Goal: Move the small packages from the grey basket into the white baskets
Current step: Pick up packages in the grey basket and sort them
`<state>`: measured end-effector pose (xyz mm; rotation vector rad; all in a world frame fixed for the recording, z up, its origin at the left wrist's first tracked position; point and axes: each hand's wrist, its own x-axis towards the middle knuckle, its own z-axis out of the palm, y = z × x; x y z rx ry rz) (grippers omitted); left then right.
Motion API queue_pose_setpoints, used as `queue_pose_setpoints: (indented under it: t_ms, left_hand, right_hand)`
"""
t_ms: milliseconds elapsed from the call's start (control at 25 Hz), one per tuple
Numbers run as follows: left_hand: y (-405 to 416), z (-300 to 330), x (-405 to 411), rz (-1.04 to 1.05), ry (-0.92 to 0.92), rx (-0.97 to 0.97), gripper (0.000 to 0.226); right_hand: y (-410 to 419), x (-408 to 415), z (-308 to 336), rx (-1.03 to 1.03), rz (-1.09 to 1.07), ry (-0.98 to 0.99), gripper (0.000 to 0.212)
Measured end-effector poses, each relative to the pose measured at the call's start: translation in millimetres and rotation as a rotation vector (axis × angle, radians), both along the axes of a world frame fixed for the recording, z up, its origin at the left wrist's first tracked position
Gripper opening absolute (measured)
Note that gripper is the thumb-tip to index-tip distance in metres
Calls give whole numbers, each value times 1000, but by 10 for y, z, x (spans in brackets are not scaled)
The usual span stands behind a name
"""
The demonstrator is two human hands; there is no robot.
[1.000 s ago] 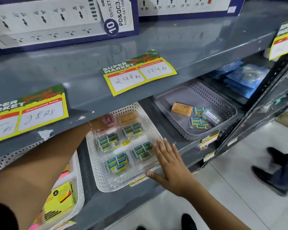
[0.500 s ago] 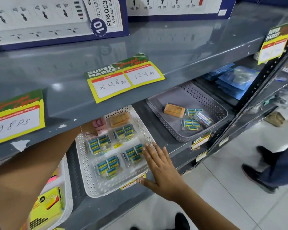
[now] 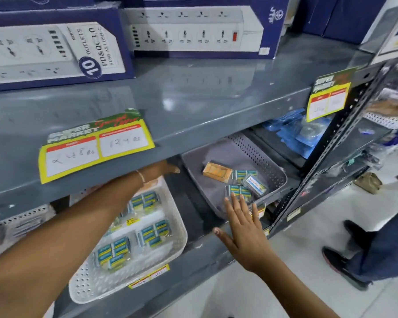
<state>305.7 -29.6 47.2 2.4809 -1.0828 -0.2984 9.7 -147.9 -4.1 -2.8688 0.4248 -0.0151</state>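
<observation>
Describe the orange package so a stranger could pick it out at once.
Find the grey basket on the lower shelf, right of the white basket. The orange package lies at the rear of its small pile, the only orange one among blue-green packs.

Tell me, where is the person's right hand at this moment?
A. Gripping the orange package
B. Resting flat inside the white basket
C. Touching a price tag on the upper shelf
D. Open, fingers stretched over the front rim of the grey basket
D: the right hand is spread open with its fingertips at the near edge of the grey basket, beside a blue-green package, holding nothing.
</observation>
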Motion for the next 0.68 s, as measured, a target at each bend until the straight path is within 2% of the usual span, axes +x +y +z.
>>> queue_pose_setpoints:
  t_ms: [80,200,360,480,680]
  left_hand:
    - [-455,-30,-123,-82,-53,11,57]
    - [-1134,-189,-283,-291,-159,255,53]
    - [-1525,-517,-230,-417,-233,496,41]
    - [-1633,-725,-111,-424,-208,486,35]
    - [-1523,-622,-153,-405,-212,379,50]
  right_hand:
    - [-197,-66,-10,11,8,14,77]
    - [-339,-82,-74,6,59,-26,74]
    - [-388,-68,-191,-81,92,-45,73]
    - [-421,-51,-269,-83,105,-89,75]
    - [-417,-51,-273,-70,126,-52,76]
